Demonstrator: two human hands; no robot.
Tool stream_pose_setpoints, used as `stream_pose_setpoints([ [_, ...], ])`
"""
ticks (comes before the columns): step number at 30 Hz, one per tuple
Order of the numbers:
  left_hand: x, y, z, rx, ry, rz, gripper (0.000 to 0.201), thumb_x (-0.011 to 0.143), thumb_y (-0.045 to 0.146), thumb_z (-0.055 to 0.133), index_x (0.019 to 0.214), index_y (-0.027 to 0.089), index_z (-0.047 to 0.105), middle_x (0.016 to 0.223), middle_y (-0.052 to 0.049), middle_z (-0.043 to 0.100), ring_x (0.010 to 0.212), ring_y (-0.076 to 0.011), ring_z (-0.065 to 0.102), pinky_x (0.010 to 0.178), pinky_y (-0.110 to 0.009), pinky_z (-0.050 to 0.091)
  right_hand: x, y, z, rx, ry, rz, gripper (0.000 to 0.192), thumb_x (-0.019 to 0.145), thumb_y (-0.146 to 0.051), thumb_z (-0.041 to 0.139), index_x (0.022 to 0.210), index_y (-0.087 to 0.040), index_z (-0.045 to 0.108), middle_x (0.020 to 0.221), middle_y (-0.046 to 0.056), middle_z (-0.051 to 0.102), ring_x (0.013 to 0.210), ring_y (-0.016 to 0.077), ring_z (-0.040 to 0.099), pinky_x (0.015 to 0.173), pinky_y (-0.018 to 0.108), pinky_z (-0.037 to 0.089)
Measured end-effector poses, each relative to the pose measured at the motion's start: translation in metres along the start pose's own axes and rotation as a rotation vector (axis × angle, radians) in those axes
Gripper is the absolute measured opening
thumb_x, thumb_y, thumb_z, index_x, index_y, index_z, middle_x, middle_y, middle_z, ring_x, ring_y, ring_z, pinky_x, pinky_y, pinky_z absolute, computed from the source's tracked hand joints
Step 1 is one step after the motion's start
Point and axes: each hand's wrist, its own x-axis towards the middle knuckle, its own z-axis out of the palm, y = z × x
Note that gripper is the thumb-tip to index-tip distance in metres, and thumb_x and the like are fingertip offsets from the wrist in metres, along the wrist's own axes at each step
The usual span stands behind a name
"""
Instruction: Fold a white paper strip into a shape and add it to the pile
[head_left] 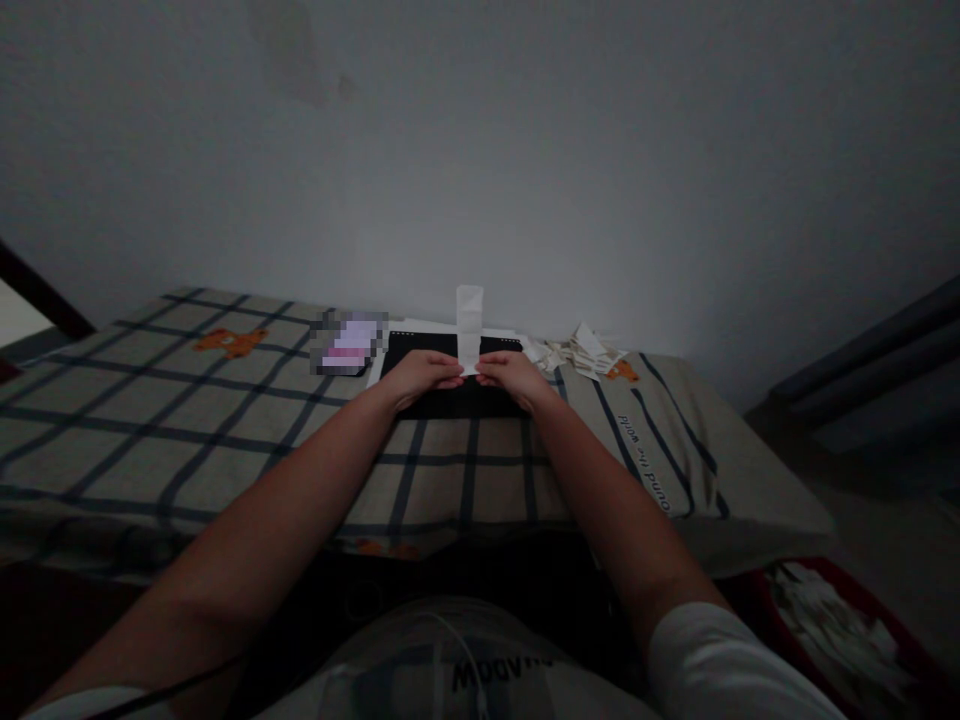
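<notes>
Head view: my left hand (421, 374) and right hand (511, 376) meet at about 12 o'clock from my chest, fingers curled in and pinching the bottom end of a narrow strip of white paper (469, 328), one hand on each side. The strip stands up from my fingertips, its upper end folded over against the pale wall. Both hands rest over a black board (420, 345) that lies on the checked bedsheet (187, 420). Just beside the board at 9 o'clock of my left hand lies a phone (346, 345), its screen blurred. At 2 o'clock of my right hand sits a loose heap of paper scraps (583, 352), near the board's corner. Down at 4 o'clock, well apart from my hands, a red bin (919, 655) holds more white scraps.
</notes>
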Motion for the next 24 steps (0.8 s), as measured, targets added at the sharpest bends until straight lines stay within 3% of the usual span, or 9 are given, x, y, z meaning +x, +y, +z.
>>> stream_pose_setpoints([
  [15, 0.0025, -0.0024, -0.0019, 0.058, 0.062, 0.115, 0.022, 0.065, 0.031, 0.071, 0.076, 0.012, 0.068, 0.072, -0.005, 0.066, 0.067, -0.0108, 0.06, 0.073, -0.027, 0.049, -0.0015, -0.0015, -0.0011, 0.045, -0.069, 0.026, 0.003, 0.071, -0.009, 0.062, 0.073, -0.012, 0.063, 0.068, 0.002, 0.063, 0.057, 0.0051, 0.055, 0.058, 0.017, 0.048],
  [24, -0.0015, 0.0021, 0.0003, 0.241, 0.15, 0.121, 0.018, 0.062, 0.028, 0.07, 0.068, 0.012, 0.067, 0.059, -0.004, 0.064, 0.054, -0.0112, 0.056, 0.058, -0.025, 0.046, 0.0008, 0.0053, -0.0004, -0.012, -0.105, 0.046, 0.008, 0.071, -0.018, 0.066, 0.075, -0.013, 0.062, 0.065, 0.002, 0.062, 0.059, 0.007, 0.058, 0.058, 0.018, 0.049],
])
